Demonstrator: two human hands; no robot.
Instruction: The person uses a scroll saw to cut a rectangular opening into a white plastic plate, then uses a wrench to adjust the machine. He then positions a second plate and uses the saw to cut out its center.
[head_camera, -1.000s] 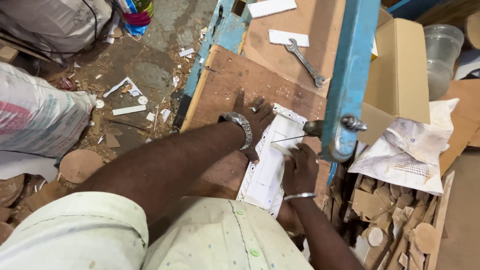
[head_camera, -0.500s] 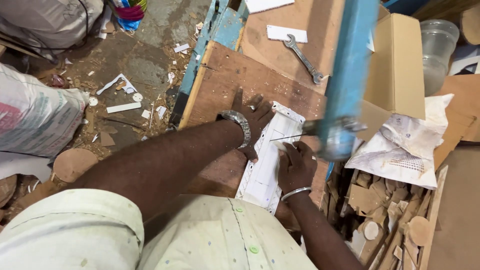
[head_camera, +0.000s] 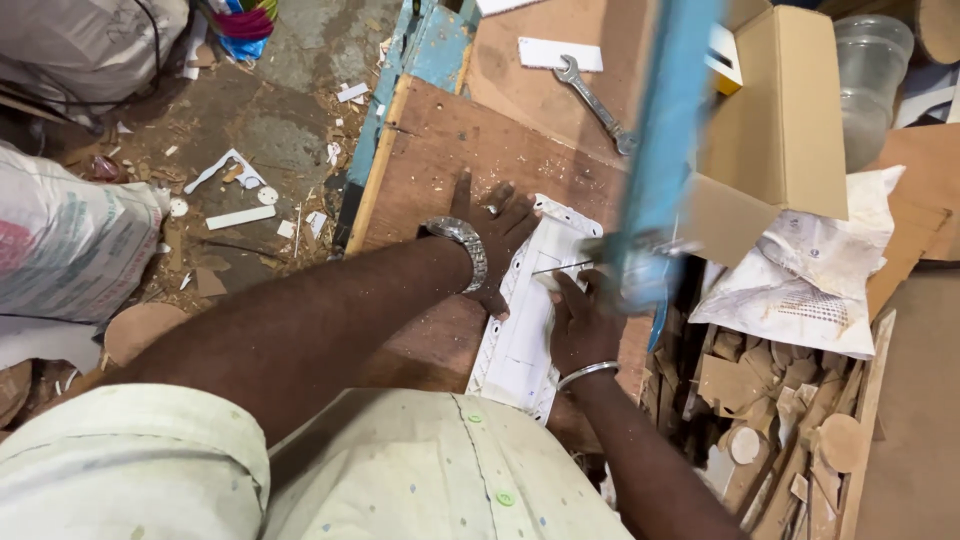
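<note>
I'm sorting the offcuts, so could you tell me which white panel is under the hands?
The long perforated white panel on the wooden board, pressed by both hands; the small white strip lies untouched beside the spanner.

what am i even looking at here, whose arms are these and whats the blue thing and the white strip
This is one picture, taken by a camera worn on a person's head and looking down, so the arms are that person's own. The left hand, with a metal watch on the wrist, presses flat on a white panel that lies on a wooden board. The right hand, with a bangle on the wrist, also rests on the panel, next to a thin blade. The blade belongs to the blue saw frame, which looks blurred. Neither hand grips anything; both only press down. Further back lie a spanner and a cardboard box. Wood scraps are piled at the right.
</note>
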